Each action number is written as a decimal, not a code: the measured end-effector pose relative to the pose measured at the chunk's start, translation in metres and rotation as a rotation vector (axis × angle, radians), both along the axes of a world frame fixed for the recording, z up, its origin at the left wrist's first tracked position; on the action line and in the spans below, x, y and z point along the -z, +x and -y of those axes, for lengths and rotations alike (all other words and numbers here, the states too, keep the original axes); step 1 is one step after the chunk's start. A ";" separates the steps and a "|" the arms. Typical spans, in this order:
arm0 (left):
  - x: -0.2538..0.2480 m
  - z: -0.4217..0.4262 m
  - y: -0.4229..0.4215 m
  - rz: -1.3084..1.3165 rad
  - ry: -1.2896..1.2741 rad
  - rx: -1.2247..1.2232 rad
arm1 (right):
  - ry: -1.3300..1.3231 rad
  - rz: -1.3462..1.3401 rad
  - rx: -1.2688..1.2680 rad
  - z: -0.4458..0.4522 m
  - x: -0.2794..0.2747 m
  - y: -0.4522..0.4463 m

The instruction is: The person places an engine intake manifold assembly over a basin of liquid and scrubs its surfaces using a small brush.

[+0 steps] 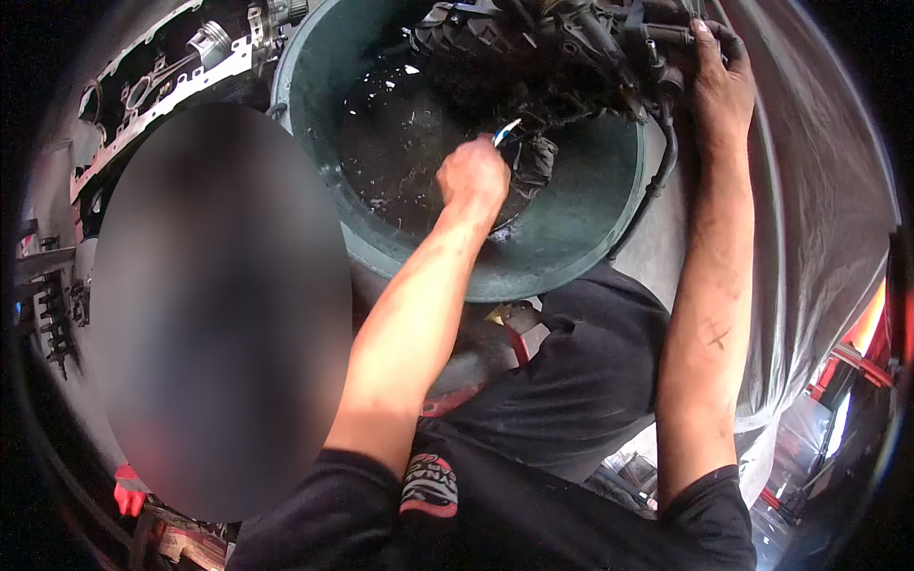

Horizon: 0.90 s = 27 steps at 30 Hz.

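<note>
My left hand point(474, 176) is closed in a fist over the round green tub point(581, 257). From it sticks a slim blue-and-white tool point(506, 131), its kind not clear. Just beyond that lies a dark crumpled piece point(535, 164), hard to make out. A grimy black engine part point(571, 43) with pipes and a hose point(657, 176) spans the tub's far right side. My right hand point(724, 90) grips the part's outer end at the upper right, thumb on top. Dark liquid point(400, 143) with light specks covers the tub's bottom.
At the upper left stands an engine block point(162, 95) with a piston point(211, 43) and connecting rod. A large blurred oval hides much of the left side. Grey sheeting point(809, 190) hangs along the right. My dark-clad leg point(590, 381) is below the tub.
</note>
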State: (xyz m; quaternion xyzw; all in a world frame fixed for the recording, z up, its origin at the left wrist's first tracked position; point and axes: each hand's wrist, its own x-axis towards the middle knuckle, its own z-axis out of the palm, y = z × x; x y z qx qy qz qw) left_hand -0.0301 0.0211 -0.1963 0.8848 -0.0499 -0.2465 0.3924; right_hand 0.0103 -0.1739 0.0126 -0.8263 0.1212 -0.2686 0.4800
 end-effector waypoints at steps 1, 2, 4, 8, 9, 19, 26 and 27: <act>0.008 0.012 0.007 0.004 -0.006 -0.002 | -0.004 -0.002 0.034 -0.003 -0.001 0.000; 0.017 0.022 0.011 0.007 -0.011 -0.003 | -0.007 -0.004 0.068 -0.007 -0.002 0.000; 0.008 0.021 0.014 0.001 -0.007 0.000 | -0.051 -0.032 0.101 -0.012 -0.005 -0.002; -0.001 -0.011 -0.011 -0.088 -0.089 -0.128 | -0.071 -0.043 0.088 -0.004 -0.004 -0.001; -0.002 -0.011 -0.008 -0.065 -0.089 -0.136 | -0.059 -0.035 0.090 -0.005 -0.003 0.000; 0.002 0.002 -0.025 0.062 -0.140 -0.281 | -0.177 0.022 0.065 -0.005 0.000 0.000; 0.008 0.018 0.014 -0.212 -0.143 -0.217 | -0.235 -0.019 0.104 -0.019 -0.007 0.000; 0.002 0.006 0.007 -0.260 -0.176 -0.252 | -0.187 -0.019 0.114 -0.022 -0.007 0.001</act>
